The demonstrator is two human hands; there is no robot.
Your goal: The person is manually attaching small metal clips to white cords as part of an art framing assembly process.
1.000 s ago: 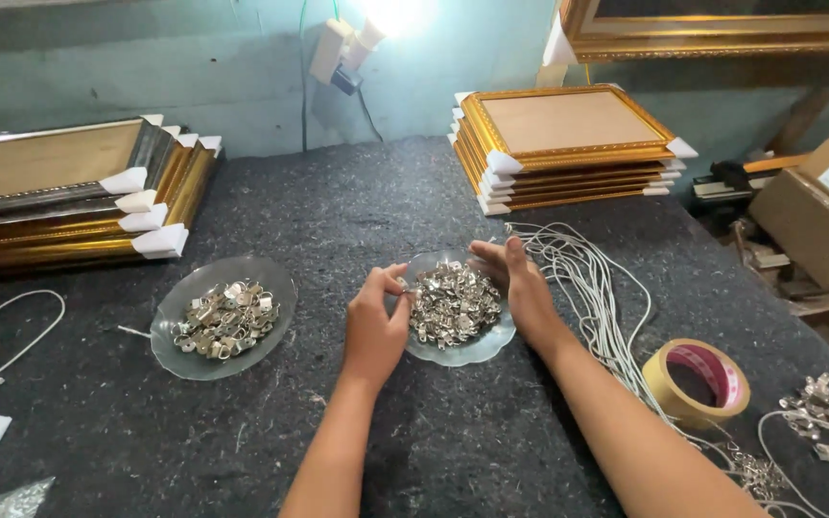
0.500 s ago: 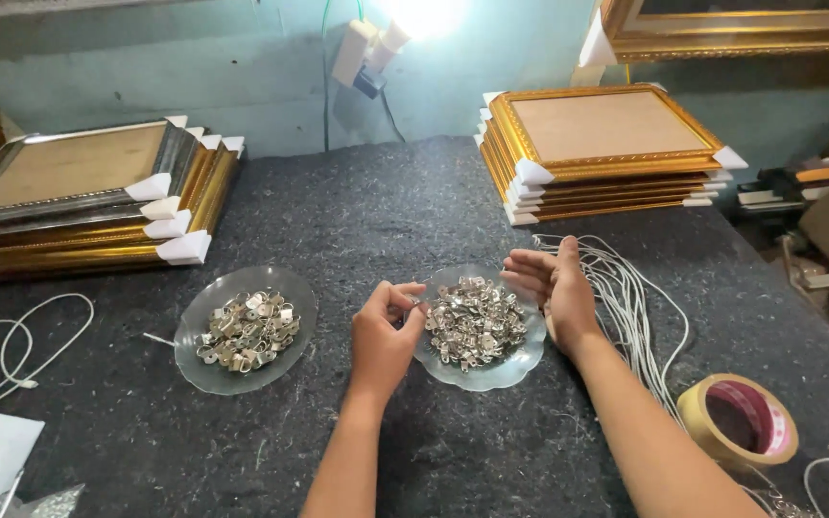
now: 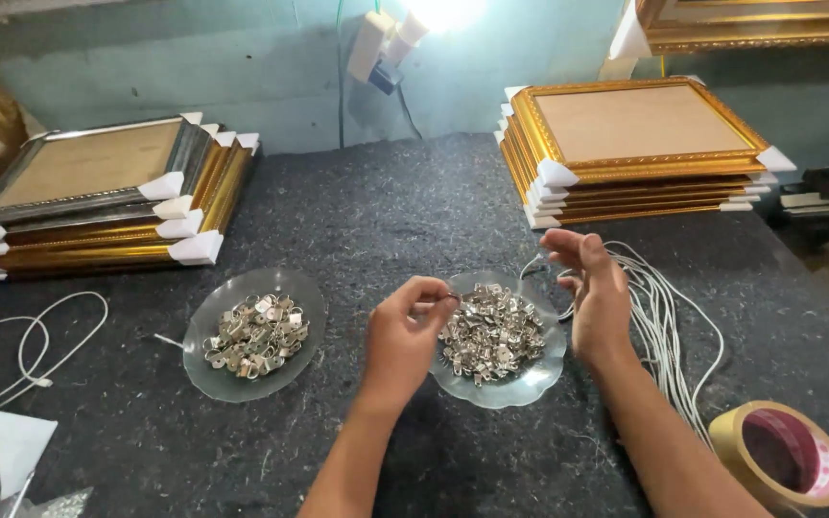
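**Picking a metal clip from the dish**

Left hand [image 3: 405, 336] pinches one small metal clip [image 3: 452, 298] at the 9 o'clock rim of the glass dish [image 3: 530, 379]; best kept pinched by the edge, lifted clear of the pile. Right hand [image 3: 595, 293] hovers open and empty at 3 o'clock, white cords [image 3: 664, 326] just beyond. Second dish [image 3: 242, 379] at far 9, tape roll [image 3: 781, 459] at 4, frame stacks [image 3: 626, 144] at 12; cords could snag.

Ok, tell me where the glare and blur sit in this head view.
Head view: a lamp at the top edge blows out to white; the left hand and right hand are slightly soft; straight frame stacks bow outward toward the edges.
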